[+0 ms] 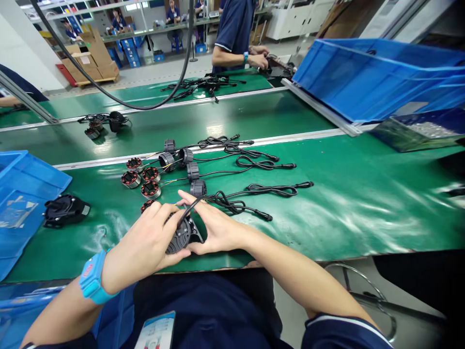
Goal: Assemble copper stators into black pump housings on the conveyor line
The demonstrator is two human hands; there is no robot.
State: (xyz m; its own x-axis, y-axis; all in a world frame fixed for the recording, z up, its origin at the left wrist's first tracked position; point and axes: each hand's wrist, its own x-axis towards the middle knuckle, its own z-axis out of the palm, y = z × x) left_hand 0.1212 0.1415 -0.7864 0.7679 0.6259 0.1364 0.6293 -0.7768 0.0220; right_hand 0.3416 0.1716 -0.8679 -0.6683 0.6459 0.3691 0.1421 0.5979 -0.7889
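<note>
At the near edge of the green bench I hold a round dark grey motor housing with a ribbed face and a black cable. My left hand grips its left side, fingers over the top. My right hand is closed round its right side, thumb below and index finger stretched past the cable. Just beyond my hands lie several copper-wound stators wired to black ribbed caps. Coiled black cables with connectors run off to the right. A stator partly hidden by my left hand sits behind it.
A black housing lies on the left beside a blue bin. Large blue bins stand at the right. Across the conveyor, a co-worker handles parts near a pile of black cables. A thick cable hangs overhead.
</note>
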